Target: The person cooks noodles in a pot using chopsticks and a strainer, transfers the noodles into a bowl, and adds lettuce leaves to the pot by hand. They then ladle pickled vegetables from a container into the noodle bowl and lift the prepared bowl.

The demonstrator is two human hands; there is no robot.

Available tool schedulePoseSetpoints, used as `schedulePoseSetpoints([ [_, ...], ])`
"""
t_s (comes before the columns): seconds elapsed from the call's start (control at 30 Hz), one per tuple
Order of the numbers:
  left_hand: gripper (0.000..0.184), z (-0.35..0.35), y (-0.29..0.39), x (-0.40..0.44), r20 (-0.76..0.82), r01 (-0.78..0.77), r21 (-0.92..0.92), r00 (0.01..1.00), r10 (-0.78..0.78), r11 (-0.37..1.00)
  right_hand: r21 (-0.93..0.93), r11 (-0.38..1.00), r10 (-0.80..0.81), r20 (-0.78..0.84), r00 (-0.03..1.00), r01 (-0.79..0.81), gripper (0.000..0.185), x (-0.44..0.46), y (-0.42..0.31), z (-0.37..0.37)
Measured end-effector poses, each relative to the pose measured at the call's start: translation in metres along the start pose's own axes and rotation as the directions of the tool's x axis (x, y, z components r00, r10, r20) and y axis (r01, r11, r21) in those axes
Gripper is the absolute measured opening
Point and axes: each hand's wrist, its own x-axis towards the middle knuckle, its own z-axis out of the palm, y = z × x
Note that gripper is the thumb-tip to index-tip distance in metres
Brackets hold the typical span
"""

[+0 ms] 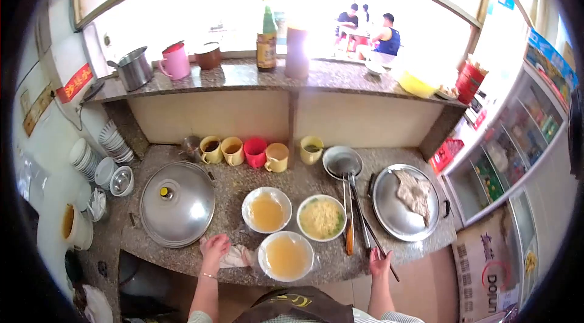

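My left hand [215, 248] is over the counter's front edge with curled fingers, beside a crumpled pale cloth [237, 257]. Whether anything is inside those fingers I cannot make out. My right hand [380, 262] is closed around long dark chopsticks [368, 230], which slant up toward a metal bowl [342, 162] with ladles. Between my hands sit two plastic-lined bowls of broth, one in front [286, 256] and one behind [266, 211]. A bowl of noodles [321, 218] with greens is just right of them. A wooden-handled ladle [349, 235] lies beside the noodles.
A large lidded pot [177, 204] stands left, and another metal lid [404, 225] with a grey cloth [413, 194] on it stands right. Several cups [255, 151] line the back. A shelf [201, 79] above carries a bottle [266, 43] and mugs. People sit outside.
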Motion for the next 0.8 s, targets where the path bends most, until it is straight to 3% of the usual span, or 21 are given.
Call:
schedulePoseSetpoints([
  [0.03, 0.027, 0.021, 0.016, -0.002, 0.054, -0.037, 0.050, 0.998, 0.035, 0.998, -0.012, 1.000, 0.026, 0.016, 1.000, -0.026, 0.053, 0.007, 0.002, 0.007],
  [0.1, 0.027, 0.045, 0.044, -0.001, 0.072, -0.094, 0.098, 0.994, 0.088, 0.991, -0.255, 0.964, 0.111, 0.129, 0.985, -0.076, 0.056, 0.025, 0.009, 0.006],
  [0.17, 0.025, 0.064, 0.064, 0.007, 0.162, -0.197, 0.107, 0.971, 0.178, 0.975, -0.247, 0.960, 0.203, 0.271, 0.941, -0.136, 0.044, 0.033, 0.011, 0.003],
  [0.23, 0.024, 0.074, 0.081, 0.014, 0.150, -0.251, 0.112, 0.961, 0.233, 0.961, -0.372, 0.916, 0.234, 0.193, 0.953, -0.150, 0.028, 0.021, 0.012, 0.020],
  [0.33, 0.025, 0.070, 0.087, 0.028, 0.119, -0.286, 0.104, 0.954, 0.274, 0.953, -0.619, 0.773, 0.326, 0.198, 0.924, -0.140, 0.033, 0.027, 0.013, 0.039],
  [0.4, 0.025, 0.065, 0.088, 0.032, 0.088, -0.284, 0.088, 0.957, 0.277, 0.955, -0.678, 0.726, 0.285, 0.145, 0.948, -0.115, 0.026, 0.012, 0.018, 0.070],
  [0.47, 0.025, 0.058, 0.109, 0.040, 0.059, -0.287, 0.091, 0.957, 0.283, 0.953, -0.755, 0.639, 0.295, 0.416, 0.860, 0.146, 0.022, 0.025, 0.026, 0.091],
  [0.53, 0.024, 0.037, 0.131, 0.063, 0.091, -0.477, 0.039, 0.877, 0.473, 0.878, -0.794, 0.548, 0.166, 0.412, 0.896, 0.264, 0.022, -0.021, 0.043, 0.144],
  [0.6, 0.023, 0.021, 0.173, 0.065, 0.017, -0.523, 0.031, 0.852, 0.523, 0.852, -0.829, 0.422, 0.133, 0.458, 0.879, 0.367, 0.023, -0.031, 0.047, 0.174],
  [0.7, 0.023, -0.020, 0.202, 0.065, -0.108, -0.580, -0.047, 0.813, 0.573, 0.814, -0.781, 0.447, 0.144, 0.544, 0.827, 0.436, 0.023, -0.015, 0.039, 0.193],
  [0.73, 0.024, -0.041, 0.205, 0.066, -0.149, -0.588, -0.016, 0.801, 0.579, 0.809, -0.880, 0.274, 0.066, 0.419, 0.905, 0.388, 0.039, -0.123, 0.066, 0.231],
  [0.77, 0.025, -0.065, 0.203, 0.065, -0.183, -0.595, 0.016, 0.788, 0.588, 0.803, -0.899, 0.189, 0.052, 0.412, 0.910, 0.396, 0.042, -0.117, 0.062, 0.229],
  [0.8, 0.025, -0.096, 0.198, 0.065, -0.211, -0.589, 0.012, 0.789, 0.577, 0.808, -0.845, 0.257, 0.176, 0.517, 0.837, 0.468, 0.047, -0.052, 0.031, 0.206],
])
